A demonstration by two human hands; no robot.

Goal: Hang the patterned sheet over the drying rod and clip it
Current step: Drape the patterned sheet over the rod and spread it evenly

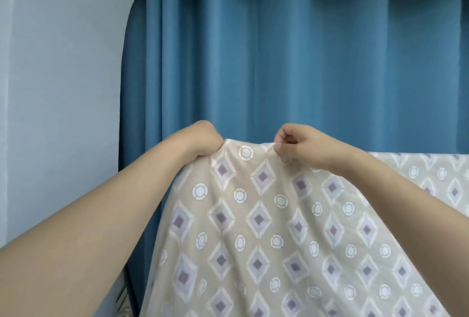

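Left hand [205,139] grip bunches the patterned sheet [253,228] at its top edge; right hand [302,146] grip pinches the same edge just beside. Sheet drapes toward me before the blue curtain [279,50]. Rod hidden. I'd keep the edge taut and level before clipping.

Two hands [203,139] [297,144], one patterned sheet [266,228], one blue curtain [279,63], one pale wall [63,88]
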